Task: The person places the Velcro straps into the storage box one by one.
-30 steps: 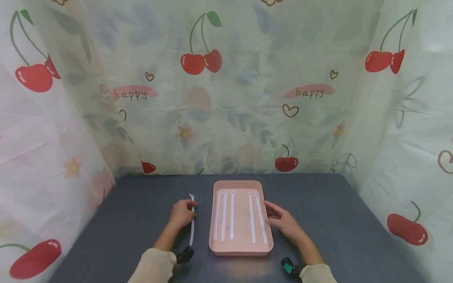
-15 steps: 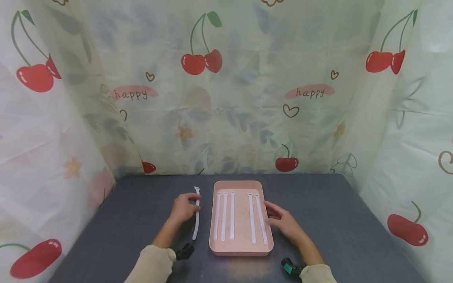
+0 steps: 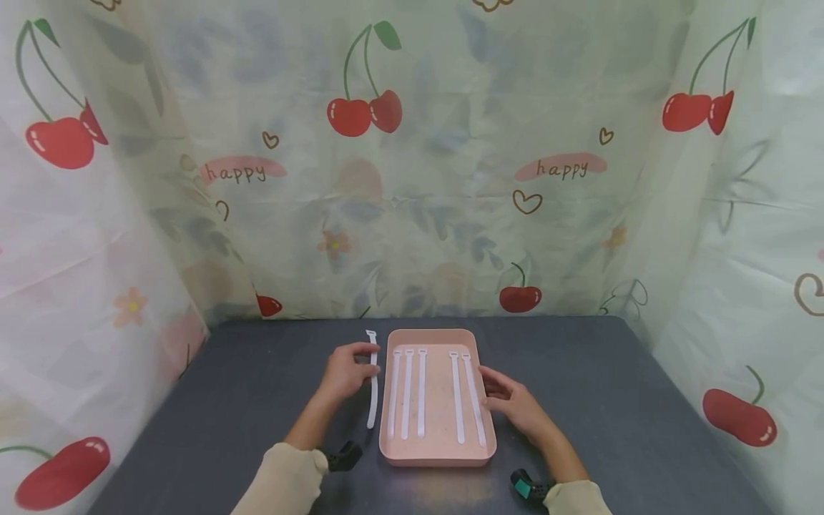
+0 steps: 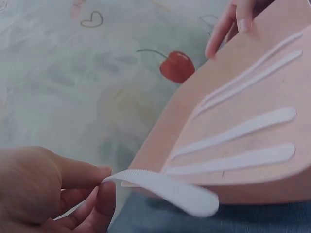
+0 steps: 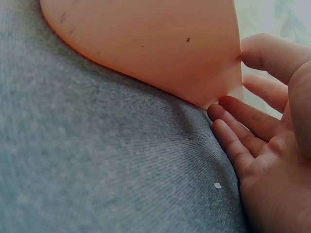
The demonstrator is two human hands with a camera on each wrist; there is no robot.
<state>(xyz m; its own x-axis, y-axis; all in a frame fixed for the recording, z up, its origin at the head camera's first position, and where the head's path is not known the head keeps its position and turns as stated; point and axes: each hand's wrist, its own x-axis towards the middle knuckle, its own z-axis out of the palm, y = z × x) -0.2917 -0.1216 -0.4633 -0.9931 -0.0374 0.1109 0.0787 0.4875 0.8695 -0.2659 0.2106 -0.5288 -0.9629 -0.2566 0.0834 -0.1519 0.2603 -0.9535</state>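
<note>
My left hand pinches a white cable tie between thumb and fingertips, just left of the pink tray. The strap hangs lengthwise beside the tray, its slotted head pointing away from me. In the left wrist view the rounded tail of the cable tie bends out past the fingertips, overlapping the tray's near corner. Several similar white straps lie lengthwise inside, three at the left and two at the right. My right hand touches the tray's right wall with extended fingers; nothing is in its grasp.
The tray rests on a dark grey table. A cherry-print curtain rises behind the table's back edge and along both sides. Each wrist wears a black band. A small white speck lies on the table near my right hand.
My left hand has moved right and slightly away from me, carrying the cable tie from the open table up beside the tray's left wall. The right hand and tray have stayed put.
</note>
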